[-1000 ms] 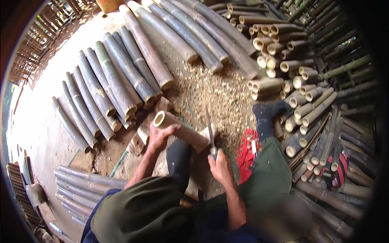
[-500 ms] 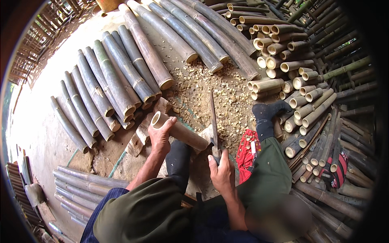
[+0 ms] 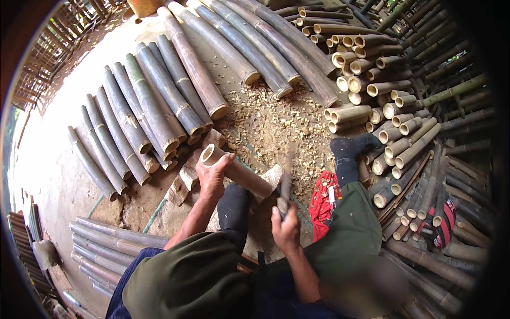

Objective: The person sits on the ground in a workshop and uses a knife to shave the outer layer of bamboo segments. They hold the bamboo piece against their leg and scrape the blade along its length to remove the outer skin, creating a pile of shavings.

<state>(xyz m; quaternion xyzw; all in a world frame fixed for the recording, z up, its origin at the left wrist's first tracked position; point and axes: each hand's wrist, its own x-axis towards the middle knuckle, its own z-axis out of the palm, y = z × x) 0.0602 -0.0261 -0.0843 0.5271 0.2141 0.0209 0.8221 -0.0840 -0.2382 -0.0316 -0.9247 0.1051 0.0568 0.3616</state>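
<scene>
A short bamboo section [image 3: 245,178] slants between my legs, its hollow end tipped up to the left and its other end near a light wooden block [image 3: 274,174]. My left hand [image 3: 213,176] is wrapped round it close to the hollow end. In my right hand [image 3: 287,228] is the handle of a long knife [image 3: 286,183], held just right of the bamboo's lower end. Motion smears the blade, which points away from me. Whether the blade touches the bamboo I cannot tell.
Pale wood chips [image 3: 265,119] are strewn over the ground ahead. Long bamboo poles [image 3: 159,95] lie in a row at the far left. Cut bamboo tubes [image 3: 390,87] are stacked to the right. A red cloth [image 3: 323,207] lies by my right foot [image 3: 348,159]; more poles [image 3: 103,247] lie at near left.
The knife has turned slightly and its blade is now blurred. My right hand has shifted a little down and left. My left hand and the bamboo have barely moved.
</scene>
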